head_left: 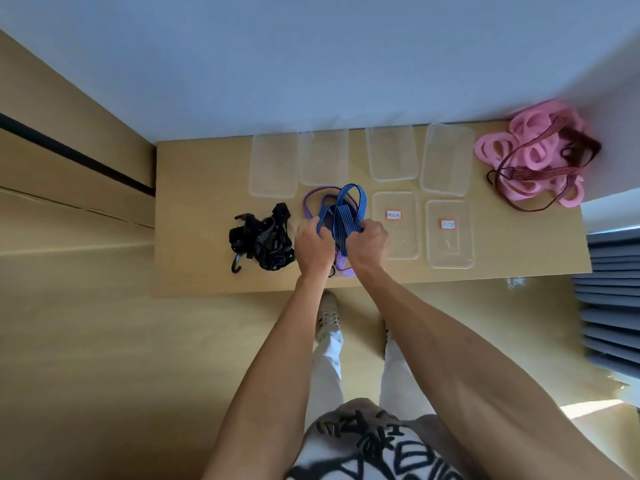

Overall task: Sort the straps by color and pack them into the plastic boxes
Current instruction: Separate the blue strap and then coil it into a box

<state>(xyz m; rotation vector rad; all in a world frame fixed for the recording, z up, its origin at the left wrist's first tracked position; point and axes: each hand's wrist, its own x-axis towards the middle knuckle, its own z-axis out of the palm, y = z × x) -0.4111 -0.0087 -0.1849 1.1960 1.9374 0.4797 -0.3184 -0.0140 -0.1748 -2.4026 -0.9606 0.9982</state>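
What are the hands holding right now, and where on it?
Both hands, left and right, grip the blue strap at its lower loops.

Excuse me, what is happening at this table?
A person sorts straps by color. Both hands, left and right, grip a blue strap over purple straps. Black straps lie to the left, pink ones far right. The clear boxes look empty.
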